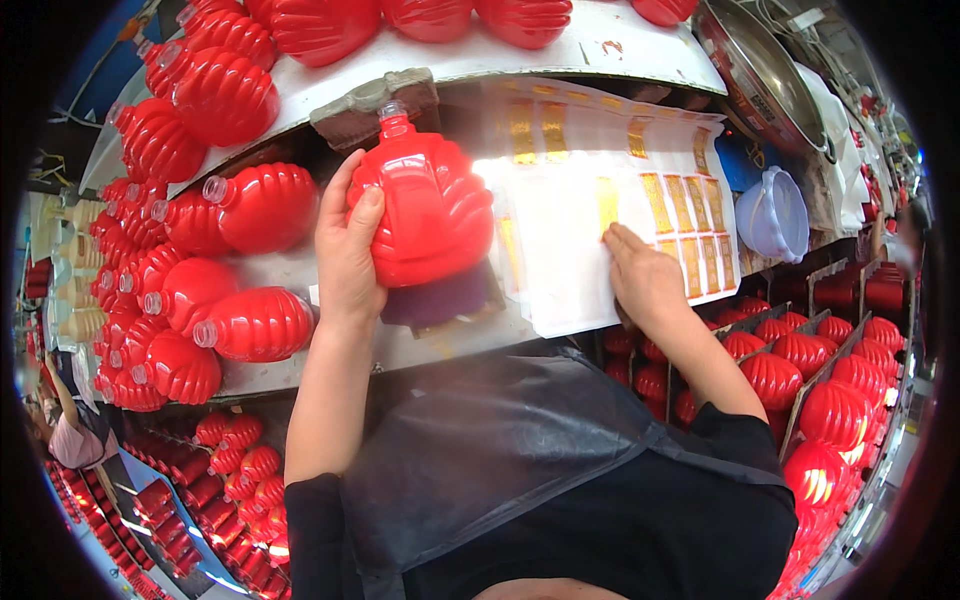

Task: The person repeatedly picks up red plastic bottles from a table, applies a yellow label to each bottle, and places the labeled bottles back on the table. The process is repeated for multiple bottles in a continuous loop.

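My left hand point(347, 230) is wrapped round the left side of a red ribbed plastic bottle point(425, 215), thumb on its front. The bottle stands upright, its clear neck pointing away from me. To its right lies a white label sheet point(570, 290) with rows of gold stickers. My right hand point(645, 272) is over this sheet, fingers pressed together at the lower end of one gold sticker point(607, 203). Whether that sticker has lifted off the sheet is hard to see in the glare. A dark purple pad point(440, 300) shows just below the bottle.
More red bottles point(255, 325) lie on their sides at the left of the table, others point(325, 25) on a white raised shelf point(640, 50). A pale blue bucket point(772, 215) and a large metal pan point(760, 70) are at the right. Divided crates of red bottles point(835, 415) stand lower right.
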Demonstrator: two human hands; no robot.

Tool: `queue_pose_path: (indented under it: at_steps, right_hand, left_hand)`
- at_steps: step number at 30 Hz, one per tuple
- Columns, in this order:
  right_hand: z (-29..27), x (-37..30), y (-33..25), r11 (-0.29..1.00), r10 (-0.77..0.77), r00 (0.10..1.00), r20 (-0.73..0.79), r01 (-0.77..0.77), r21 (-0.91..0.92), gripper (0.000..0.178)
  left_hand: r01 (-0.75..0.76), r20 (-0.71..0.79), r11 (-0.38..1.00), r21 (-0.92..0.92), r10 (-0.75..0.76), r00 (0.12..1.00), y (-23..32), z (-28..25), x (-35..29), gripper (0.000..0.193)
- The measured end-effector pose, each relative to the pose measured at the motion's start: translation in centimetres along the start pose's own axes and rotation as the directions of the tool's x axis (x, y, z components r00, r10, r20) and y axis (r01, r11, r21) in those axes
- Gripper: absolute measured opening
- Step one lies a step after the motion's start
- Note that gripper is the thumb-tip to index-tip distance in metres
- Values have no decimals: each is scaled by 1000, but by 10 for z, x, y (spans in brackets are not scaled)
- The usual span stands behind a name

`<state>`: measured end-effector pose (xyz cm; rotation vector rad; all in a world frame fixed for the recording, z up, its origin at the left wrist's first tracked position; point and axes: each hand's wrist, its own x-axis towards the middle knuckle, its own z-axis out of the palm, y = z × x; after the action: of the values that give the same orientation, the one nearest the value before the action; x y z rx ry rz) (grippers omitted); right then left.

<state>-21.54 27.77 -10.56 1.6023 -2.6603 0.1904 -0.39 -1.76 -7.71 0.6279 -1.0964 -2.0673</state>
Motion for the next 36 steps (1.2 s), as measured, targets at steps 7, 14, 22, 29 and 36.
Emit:
queue_pose_path:
  at_steps: [7, 14, 22, 29, 36]
  right_hand:
    - [-10, -27, -31, 996, 10, 989, 150, -22, 82, 47]
    - [4, -68, -45, 947, -276, 951, -141, 294, 129, 35]
    - [-75, 52, -37, 462, 63, 799, 598, -555, 692, 20]
    - [-127, 149, -97, 583, -236, 966, -108, 230, 779, 16]
    - [-100, 133, -154, 667, -731, 620, -285, 737, -110, 19]
  left_hand:
    - [-40, -25, 998, 56, 42, 999, 2, 2, -3, 47]
    - [-110, 21, 944, 310, 109, 994, 7, 2, -13, 80]
    - [-133, 50, 840, 527, 125, 991, 13, 2, -19, 93]
    - [-178, 72, 766, 618, 170, 983, 20, 3, -11, 88]
    - [-170, 51, 699, 694, 188, 981, 32, 14, 15, 71]
